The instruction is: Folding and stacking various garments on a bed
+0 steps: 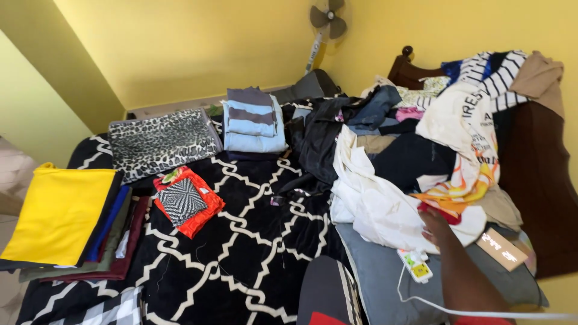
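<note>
— Where's your right hand [435,225] now?

— Low on the right side of the bed, reaching up into the heap of unfolded clothes [421,138]. It rests on a white garment [379,207] at the bottom edge of that heap, just beside a patch of red cloth [444,215] and an orange-and-yellow printed piece [463,189].

— Are your fingers closed on it?

— I cannot tell. I see the back of my hand and the knuckles; the fingertips are lost against the fabric, so whether they pinch or just press is unclear.

— And the left hand?

— Out of view.

— What lies close to the right hand?

— Just below my wrist, a small white power strip [415,266] with a white cable [457,310] running off to the right, on a grey pillow [385,283]. To the right of my forearm, a tan cardboard box [501,248].

— And the sorted things?

— Well apart, on the left of the black-and-white patterned blanket [253,241]. A stack topped with a yellow cloth [57,213] sits at the left edge. Near it lies a red bundle [188,201] with a black-and-white zigzag piece on top. Behind that, a leopard-print folded piece [159,141], and beside it a blue-and-grey striped stack [253,120]. A fan [328,18] stands by the yellow wall.
</note>
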